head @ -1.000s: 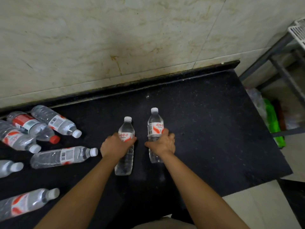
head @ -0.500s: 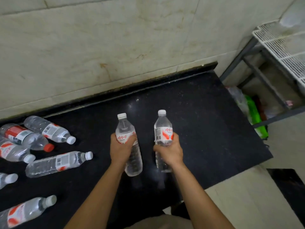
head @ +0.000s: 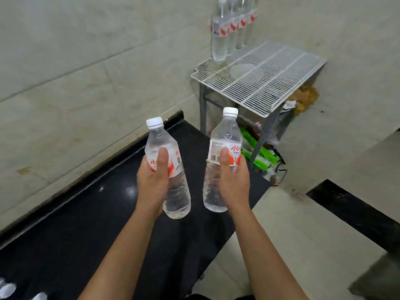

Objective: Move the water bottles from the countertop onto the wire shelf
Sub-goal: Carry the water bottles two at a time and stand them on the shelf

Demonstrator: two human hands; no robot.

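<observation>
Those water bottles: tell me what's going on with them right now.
A person is carrying two at once. The left hand grips one water bottle, and the right hand grips another bottle; both are lifted clear of the black countertop and roughly upright. Ahead stands the wire shelf, with a row of bottles already standing along its far edge by the wall. The two held ones have not reached it yet.
</observation>
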